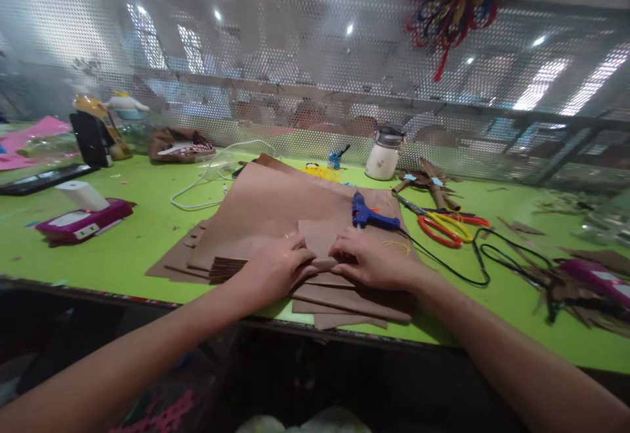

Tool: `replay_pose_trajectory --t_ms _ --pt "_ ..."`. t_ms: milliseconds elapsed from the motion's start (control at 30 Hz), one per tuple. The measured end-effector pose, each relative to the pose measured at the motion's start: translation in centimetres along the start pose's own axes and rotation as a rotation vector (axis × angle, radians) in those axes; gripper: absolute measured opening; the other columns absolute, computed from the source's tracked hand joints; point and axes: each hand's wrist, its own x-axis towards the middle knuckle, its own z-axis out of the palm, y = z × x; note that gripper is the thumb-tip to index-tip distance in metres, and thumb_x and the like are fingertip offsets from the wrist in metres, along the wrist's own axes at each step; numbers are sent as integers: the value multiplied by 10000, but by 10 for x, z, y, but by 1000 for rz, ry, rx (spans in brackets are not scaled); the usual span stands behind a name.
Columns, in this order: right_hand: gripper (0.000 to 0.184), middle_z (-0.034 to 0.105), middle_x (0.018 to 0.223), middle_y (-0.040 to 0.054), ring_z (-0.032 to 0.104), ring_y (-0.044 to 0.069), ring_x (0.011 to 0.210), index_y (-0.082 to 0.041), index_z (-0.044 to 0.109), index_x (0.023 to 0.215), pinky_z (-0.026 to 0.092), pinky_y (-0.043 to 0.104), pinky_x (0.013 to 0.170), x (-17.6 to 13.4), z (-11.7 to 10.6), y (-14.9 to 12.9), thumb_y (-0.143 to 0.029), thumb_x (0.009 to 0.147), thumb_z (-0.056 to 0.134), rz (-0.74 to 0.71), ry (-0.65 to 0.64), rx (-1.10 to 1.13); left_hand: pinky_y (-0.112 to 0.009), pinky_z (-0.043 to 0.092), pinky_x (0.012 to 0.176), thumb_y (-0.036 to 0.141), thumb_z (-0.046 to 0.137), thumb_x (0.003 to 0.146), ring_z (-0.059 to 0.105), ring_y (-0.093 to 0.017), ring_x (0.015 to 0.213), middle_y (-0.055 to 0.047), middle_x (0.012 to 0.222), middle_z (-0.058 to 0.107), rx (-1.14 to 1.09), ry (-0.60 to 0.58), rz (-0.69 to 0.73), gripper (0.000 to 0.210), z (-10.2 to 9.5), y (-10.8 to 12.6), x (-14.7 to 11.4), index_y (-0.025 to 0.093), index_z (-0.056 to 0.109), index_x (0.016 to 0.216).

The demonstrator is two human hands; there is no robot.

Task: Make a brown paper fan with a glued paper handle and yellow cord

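Observation:
Between my hands a piece of brown kraft paper [322, 239] lies with its near edge curled into a narrow roll. My left hand [283, 262] grips the left end of that roll, fingers bent and thumb beneath. The right end is pinched in my right hand [361, 256]. Under both hands are stacked brown sheets [275, 203], and a thick bundle of folded paper strips [226, 268] sits beside my left wrist. A blue glue gun [371, 215] rests on the paper just beyond my right hand.
Scissors [443, 226] with red and yellow handles and a black cord [482, 269] lie to the right. A white jar [382, 157] stands behind. At the left are a purple power strip [86, 222] and a white cable [197, 206]. A perforated metal screen [295, 59] closes off the back.

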Motion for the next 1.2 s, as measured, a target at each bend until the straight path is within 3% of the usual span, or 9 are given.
replay_pose_trajectory --t_ms 200,433,533,667,800,900,1067,1200 --pt "139 613 820 67 518 157 758 -136 636 864 402 269 691 3 -5 -3 -210 865 519 12 -35 62 -258 402 653 350 445 901 524 -157 764 -59 883 566 -25 47 -25 266 -5 4 0 159 587 1018" --pt "140 630 757 16 535 128 662 -163 628 933 404 235 612 4 -1 -3 -215 830 548 199 -22 246 -266 400 665 286 408 916 503 -142 722 -58 813 533 36 59 7 301 -2 0 2 145 633 775" --pt "87 594 694 -1 505 120 614 -166 616 835 385 227 564 5 0 -3 -225 822 555 228 -4 235 -286 397 671 242 381 921 496 -161 723 -59 777 532 120 29 20 306 -1 2 2 150 636 780" --pt "129 582 737 23 501 127 649 -162 636 779 399 248 615 5 2 -4 -242 837 553 165 35 114 -306 400 716 203 385 914 506 -184 798 -65 846 570 133 53 27 238 -4 6 2 166 615 960" --pt "158 572 857 76 503 173 811 -161 660 895 414 294 724 3 2 -10 -243 863 528 48 109 -39 -286 387 667 226 401 907 500 -173 761 -57 795 545 87 41 -8 258 -7 7 2 176 641 826" --pt "180 572 829 80 487 188 818 -157 652 831 410 313 728 1 2 -16 -234 880 497 -33 72 -135 -274 391 676 215 404 902 509 -161 762 -58 805 536 8 53 -20 281 -6 4 3 170 660 794" --pt "157 580 880 84 499 177 827 -149 642 861 425 296 723 1 4 -16 -208 884 498 -71 32 -87 -262 398 702 208 400 906 519 -152 777 -55 819 546 -63 36 -20 290 -3 0 4 163 656 778" --pt "197 597 872 87 515 172 821 -152 658 894 427 288 722 3 6 -11 -198 904 467 -79 45 -41 -276 396 692 264 375 927 515 -162 771 -63 830 562 1 74 -33 288 -6 4 3 151 626 842"
